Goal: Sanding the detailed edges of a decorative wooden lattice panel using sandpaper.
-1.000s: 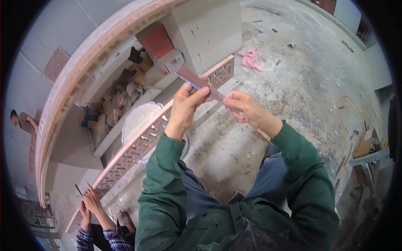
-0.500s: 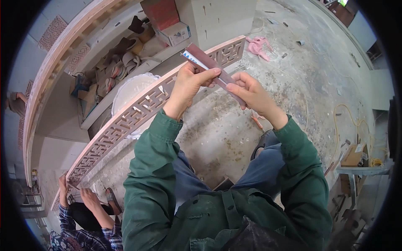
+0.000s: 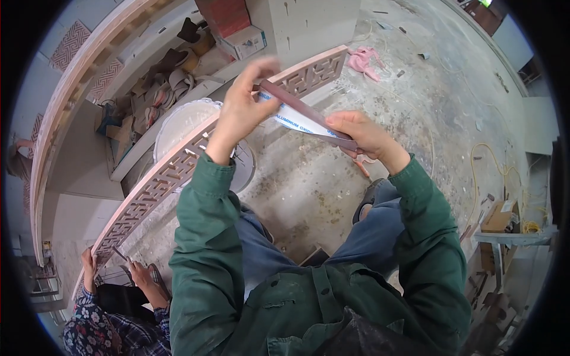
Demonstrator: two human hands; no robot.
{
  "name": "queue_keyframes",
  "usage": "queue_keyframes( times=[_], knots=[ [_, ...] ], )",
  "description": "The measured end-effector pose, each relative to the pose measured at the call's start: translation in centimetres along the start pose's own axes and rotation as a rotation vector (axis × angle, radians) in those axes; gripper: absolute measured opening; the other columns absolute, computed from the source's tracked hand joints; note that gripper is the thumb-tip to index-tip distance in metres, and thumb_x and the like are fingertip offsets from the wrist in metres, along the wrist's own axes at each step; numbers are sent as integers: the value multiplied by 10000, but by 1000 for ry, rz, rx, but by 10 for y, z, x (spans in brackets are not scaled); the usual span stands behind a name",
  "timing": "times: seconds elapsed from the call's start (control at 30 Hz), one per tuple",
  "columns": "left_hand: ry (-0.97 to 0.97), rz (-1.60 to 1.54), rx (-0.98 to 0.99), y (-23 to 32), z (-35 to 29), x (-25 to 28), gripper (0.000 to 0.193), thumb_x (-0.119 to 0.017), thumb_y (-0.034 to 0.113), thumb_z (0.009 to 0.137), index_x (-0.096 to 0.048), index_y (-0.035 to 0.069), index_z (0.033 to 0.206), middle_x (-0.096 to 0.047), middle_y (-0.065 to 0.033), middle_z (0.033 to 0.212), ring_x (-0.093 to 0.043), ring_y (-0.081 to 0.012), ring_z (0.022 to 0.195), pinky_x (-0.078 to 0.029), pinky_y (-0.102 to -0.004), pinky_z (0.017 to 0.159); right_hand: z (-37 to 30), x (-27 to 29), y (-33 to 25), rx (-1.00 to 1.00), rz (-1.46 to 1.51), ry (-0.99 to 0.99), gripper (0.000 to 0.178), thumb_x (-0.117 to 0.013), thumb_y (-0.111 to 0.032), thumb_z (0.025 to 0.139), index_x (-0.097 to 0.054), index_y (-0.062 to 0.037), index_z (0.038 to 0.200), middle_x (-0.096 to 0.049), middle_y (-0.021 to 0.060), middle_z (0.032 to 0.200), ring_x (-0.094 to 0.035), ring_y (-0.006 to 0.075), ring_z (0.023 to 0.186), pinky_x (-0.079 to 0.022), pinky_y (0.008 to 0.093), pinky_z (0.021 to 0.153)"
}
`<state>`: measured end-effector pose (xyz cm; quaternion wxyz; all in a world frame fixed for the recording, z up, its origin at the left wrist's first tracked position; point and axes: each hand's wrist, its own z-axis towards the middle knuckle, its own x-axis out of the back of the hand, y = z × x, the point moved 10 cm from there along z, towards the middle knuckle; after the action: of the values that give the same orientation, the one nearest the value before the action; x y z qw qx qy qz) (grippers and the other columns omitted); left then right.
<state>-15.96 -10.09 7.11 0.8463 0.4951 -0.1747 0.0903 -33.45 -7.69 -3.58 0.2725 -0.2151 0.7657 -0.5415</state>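
A folded strip of sandpaper point(image 3: 300, 115) is stretched between my hands, reddish-brown on its grit side. Its white printed backing shows along the parted fold. My right hand point(image 3: 365, 137) is closed on the right end, thumb on top. At the other end, my left hand point(image 3: 240, 107) has its thumb against the backing and its forefinger raised, apart from the thumb and blurred. Its remaining fingers are partly hidden. Behind the paper runs a long wooden fretwork panel point(image 3: 155, 187) with cut-out geometric patterns, partly covered by my left hand and sleeve.
At lower left another person's hands point(image 3: 139, 276) work at the panel's near end with a thin tool. Beyond the panel stand a round whitish tub point(image 3: 185, 127) and a shelf of clutter. A pink cloth point(image 3: 363, 62) and an orange-handled tool point(image 3: 362, 169) lie on the stained floor.
The sandpaper's fold has parted, baring more white backing. My left hand has shifted left, lifting its forefinger off the strip. The other person's right hand has moved, and a thin tool now shows.
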Motion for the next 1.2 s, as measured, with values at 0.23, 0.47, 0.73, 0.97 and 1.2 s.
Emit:
queue_keyframes(
  times=[0.23, 0.47, 0.73, 0.97, 1.2],
  knots=[
    [-227, -59, 326, -20, -13, -7, 184, -661, 32, 762, -666, 17, 945, -656, 0, 802, -586, -56, 743, -480, -209, 677, -6, -3, -16, 89, -164, -5, 212, -586, -226, 915, -573, -54, 1037, -618, 37, 714, -527, 56, 461, -393, 189, 373],
    [-308, -317, 441, -30, -27, -18, 210, -671, 212, 869, -667, 19, 951, -653, 8, 830, -576, -37, 757, -459, -186, 686, -9, -2, -11, 43, -204, -92, 206, -544, -205, 937, -598, -38, 1045, -651, 45, 760, -563, 64, 530, -444, 196, 430],
    [-358, -353, 441, -38, -34, -20, 194, -689, 151, 848, -677, -3, 965, -669, -10, 854, -590, -49, 773, -462, -186, 707, -10, -3, -10, 39, -304, -61, 218, -534, -221, 948, -633, -55, 1049, -637, 16, 730, -527, 49, 500, -419, 198, 422],
    [-327, -343, 407, -37, -34, -22, 141, -688, 67, 832, -679, -13, 948, -676, -22, 848, -602, -58, 756, -476, -190, 689, -2, -1, -11, 93, -511, -25, 224, -577, -237, 923, -631, -70, 1061, -618, 6, 747, -567, 64, 601, -434, 219, 502],
    [-358, -246, 399, -38, -37, -25, 112, -680, 51, 830, -687, 3, 932, -671, -7, 838, -587, -44, 748, -462, -187, 667, -1, -24, -32, 456, -987, 134, 264, -667, -305, 825, -628, -107, 995, -627, 106, 771, -601, 276, 710, -463, 361, 636]
  ],
)
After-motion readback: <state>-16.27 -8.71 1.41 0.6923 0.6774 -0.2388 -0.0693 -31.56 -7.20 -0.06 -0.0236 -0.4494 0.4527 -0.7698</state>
